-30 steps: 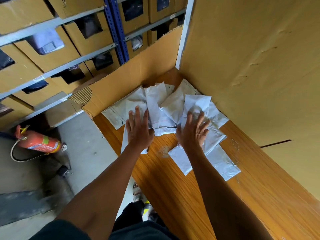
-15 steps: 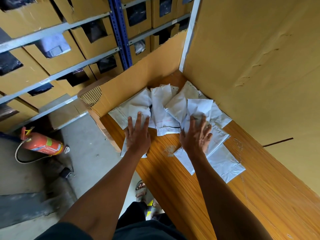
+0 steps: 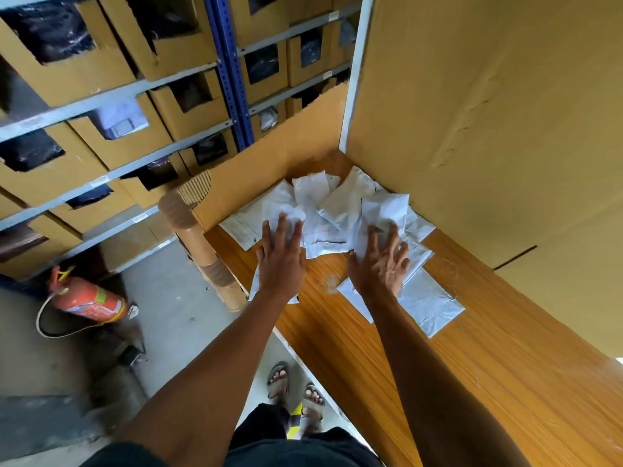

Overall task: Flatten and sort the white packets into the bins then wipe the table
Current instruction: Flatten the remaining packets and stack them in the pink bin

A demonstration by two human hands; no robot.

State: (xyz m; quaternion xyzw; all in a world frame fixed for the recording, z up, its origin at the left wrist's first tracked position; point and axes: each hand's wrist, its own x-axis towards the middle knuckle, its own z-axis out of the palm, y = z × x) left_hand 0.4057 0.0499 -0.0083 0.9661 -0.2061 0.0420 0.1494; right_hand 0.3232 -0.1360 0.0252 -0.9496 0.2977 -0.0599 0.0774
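White packets (image 3: 340, 210) heaped in far corner of wooden desk (image 3: 472, 382), against cardboard walls; several overlapping, a few slid toward the near edge. Left hand (image 3: 281, 261) flat on left side of heap, fingers straight and spread, nothing gripped. Right hand (image 3: 381, 264) likewise pressed palm-down on right side, fingers splayed, no pinch. Probably light, thin, soft plastic mailers: floppy, slick on one another, likely to slide if pushed sideways. Best smoothed from the middle outward, then lifted by an edge or corner. Crumpled, creased, faint print on some; contents not discernible. Cardboard bins (image 3: 175, 106) on shelving beyond the desk, well apart.
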